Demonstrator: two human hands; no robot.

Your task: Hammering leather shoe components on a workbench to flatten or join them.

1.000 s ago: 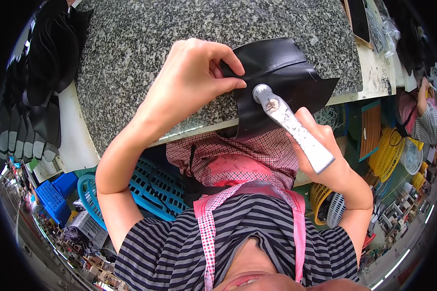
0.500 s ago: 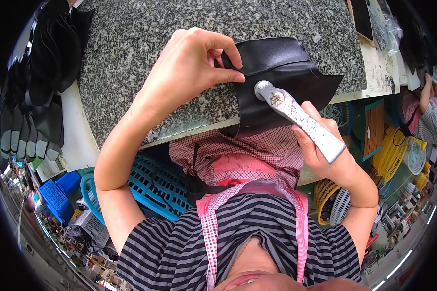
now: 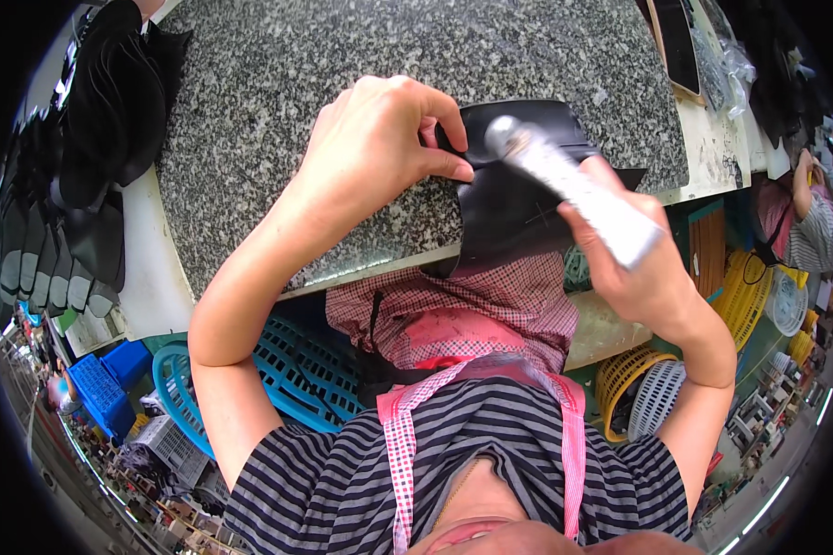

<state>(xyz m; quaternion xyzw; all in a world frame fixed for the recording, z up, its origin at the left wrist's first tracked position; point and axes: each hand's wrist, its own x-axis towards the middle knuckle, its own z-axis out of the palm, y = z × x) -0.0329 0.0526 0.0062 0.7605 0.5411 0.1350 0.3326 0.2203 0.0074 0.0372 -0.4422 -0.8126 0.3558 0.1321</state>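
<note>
A piece of black leather [image 3: 509,208] lies over the front edge of a speckled granite slab [image 3: 361,55], with a folded flap along its far part. My left hand [image 3: 389,129] pinches the leather's left edge between thumb and fingers. Gripped in my right hand [image 3: 629,250] is a hammer [image 3: 574,185] with a pale, worn metal head, blurred by motion. Its round face is over the leather near the seam; whether it touches cannot be told. Most of the handle is hidden by my right hand.
Black leather pieces [image 3: 111,102] are piled at the left, some hanging over the table edge. A dark flat device [image 3: 677,46] and clear plastic [image 3: 733,79] lie at the far right. Below are a blue basket [image 3: 305,370], yellow baskets [image 3: 620,370] and another person [image 3: 805,213] at right.
The hammer has swung up from the near part of the leather to the fold, blurring. My left hand keeps its pinch. The whole view has shifted slightly, so the slab sits lower.
</note>
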